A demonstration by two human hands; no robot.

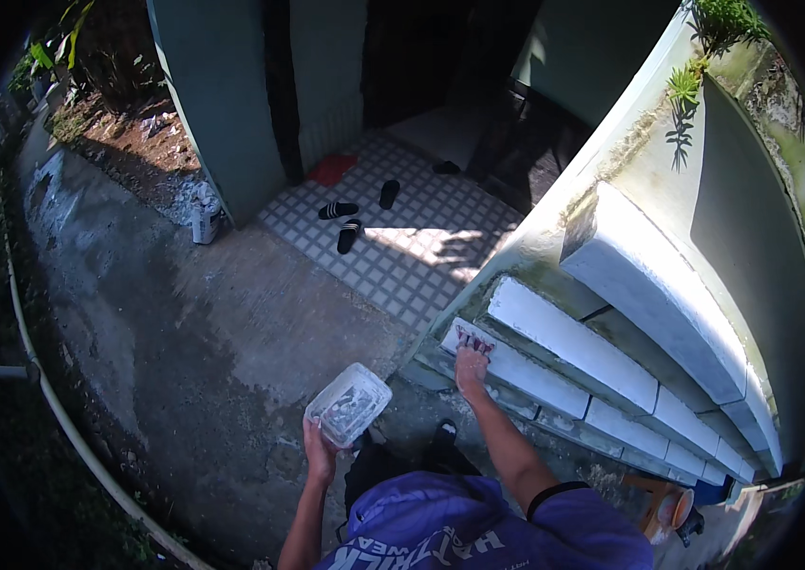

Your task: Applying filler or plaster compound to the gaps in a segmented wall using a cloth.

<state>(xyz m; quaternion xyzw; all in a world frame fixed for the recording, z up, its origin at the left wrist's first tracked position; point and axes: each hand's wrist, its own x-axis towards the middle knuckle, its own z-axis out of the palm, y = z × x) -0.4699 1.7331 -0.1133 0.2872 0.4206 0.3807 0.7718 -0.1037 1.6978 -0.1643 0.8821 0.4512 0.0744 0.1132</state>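
My left hand [319, 445] grips a clear plastic tub [353, 403] by its near left edge. White smears coat the tub's inside and bottom. My right arm reaches forward, and my right hand [472, 369] is closed at the left end of a white-coated ledge [526, 377]. Under its fingers shows a small red and white thing, pressed against the white surface; its kind is too small to tell. Behind that ledge rises another white-topped step [573, 340], and above it a thicker white slab [659, 294]. Bare greenish concrete shows between them.
A tiled porch floor [393, 218] lies ahead, with black sandals [349, 236] and a red mat [332, 169] on it. A whitish container [203, 224] stands by the wall corner. A pale pipe [70, 418] curves along the left. An orange-brown object [661, 503] sits lower right.
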